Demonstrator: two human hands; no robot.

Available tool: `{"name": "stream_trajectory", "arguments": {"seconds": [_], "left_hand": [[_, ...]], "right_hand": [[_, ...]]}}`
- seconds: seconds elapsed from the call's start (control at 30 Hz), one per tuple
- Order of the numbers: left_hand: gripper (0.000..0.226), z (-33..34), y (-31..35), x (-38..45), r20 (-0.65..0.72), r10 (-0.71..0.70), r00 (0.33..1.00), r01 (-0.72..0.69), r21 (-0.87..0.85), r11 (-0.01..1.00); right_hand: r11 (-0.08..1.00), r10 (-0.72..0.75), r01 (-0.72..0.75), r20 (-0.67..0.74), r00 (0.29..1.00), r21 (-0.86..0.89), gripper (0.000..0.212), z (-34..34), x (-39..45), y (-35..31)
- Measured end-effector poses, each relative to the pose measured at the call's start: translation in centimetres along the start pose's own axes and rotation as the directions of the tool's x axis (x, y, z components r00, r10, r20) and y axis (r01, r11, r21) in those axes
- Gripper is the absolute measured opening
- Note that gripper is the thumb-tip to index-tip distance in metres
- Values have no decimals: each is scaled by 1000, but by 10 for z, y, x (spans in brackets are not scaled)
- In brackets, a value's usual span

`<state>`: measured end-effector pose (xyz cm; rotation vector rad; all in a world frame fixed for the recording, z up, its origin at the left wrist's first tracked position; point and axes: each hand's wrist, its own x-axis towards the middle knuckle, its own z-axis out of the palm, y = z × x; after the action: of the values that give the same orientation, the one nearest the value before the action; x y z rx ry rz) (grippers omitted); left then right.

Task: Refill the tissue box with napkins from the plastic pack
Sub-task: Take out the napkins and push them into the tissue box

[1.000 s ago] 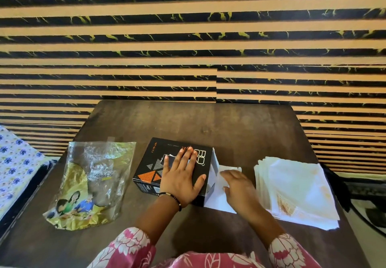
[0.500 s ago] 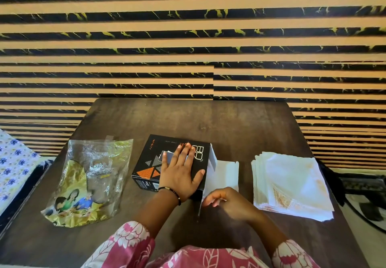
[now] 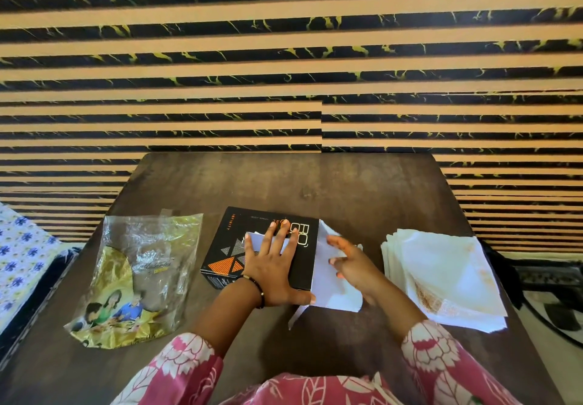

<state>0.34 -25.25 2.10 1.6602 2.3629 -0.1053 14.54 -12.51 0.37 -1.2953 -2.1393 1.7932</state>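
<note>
Flanking tissue box (image 3: 232,248): plastic pack (image 3: 138,278) left, napkin stack (image 3: 441,275) right.

- Soft, even daylight; nothing is harshly lit.
- The dark worktop (image 3: 331,183) shows a dull sheen at its far end (no hard glare).
- A faint shadow lies under the forearms, near the bottom edge.
- Wide-angle bending curves the wall stripes (image 3: 284,57) toward the sides.
- Focus is fairly sharp centrally, softer at the corners.

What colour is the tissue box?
Black, with orange and grey triangles; the tissue box shows in the head view.
</note>
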Motion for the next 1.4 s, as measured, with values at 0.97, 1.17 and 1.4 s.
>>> {"name": "stream_trajectory", "arguments": {"seconds": [0.97, 1.17, 1.4], "left_hand": [[116, -7, 11, 2, -9, 68, 998, -69, -35, 997], [121, -3, 20, 7, -45, 31, 999, -32, -32, 999], [120, 2, 18, 7, -88, 34, 996, -38, -42, 998]], "right_hand": [[994, -104, 94, -210, 972, -59, 41, -23, -15, -21], [975, -216, 136, -604, 767, -175, 35, -55, -81, 23], [845, -133, -191, -542, 830, -500, 72, -70, -95, 70]]}}
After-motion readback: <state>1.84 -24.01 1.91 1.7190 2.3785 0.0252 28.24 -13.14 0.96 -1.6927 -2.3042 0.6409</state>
